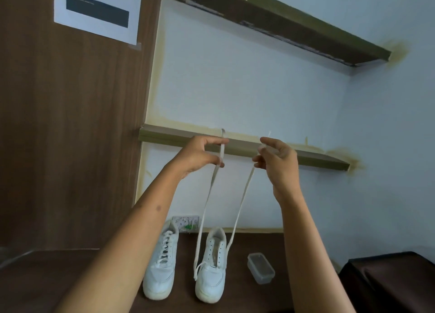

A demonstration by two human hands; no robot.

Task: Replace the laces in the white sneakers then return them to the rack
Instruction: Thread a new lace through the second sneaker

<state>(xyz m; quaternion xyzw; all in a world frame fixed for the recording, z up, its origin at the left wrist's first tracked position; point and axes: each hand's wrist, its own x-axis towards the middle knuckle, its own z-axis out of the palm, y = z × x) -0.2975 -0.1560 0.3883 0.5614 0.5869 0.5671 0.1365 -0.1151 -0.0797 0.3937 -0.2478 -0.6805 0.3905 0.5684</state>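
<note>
Now the lace is running through the lowest eyelets of the right sneaker, both ends lifted high and level. Left hand is pinching one end, right hand is pinching the other. Judging by this, the lacing is only starting: ends are being evened. Next, each tip needs crossing into the next eyelet. Beside it, the left sneaker is sitting laced on the desk, near a tub.
</note>
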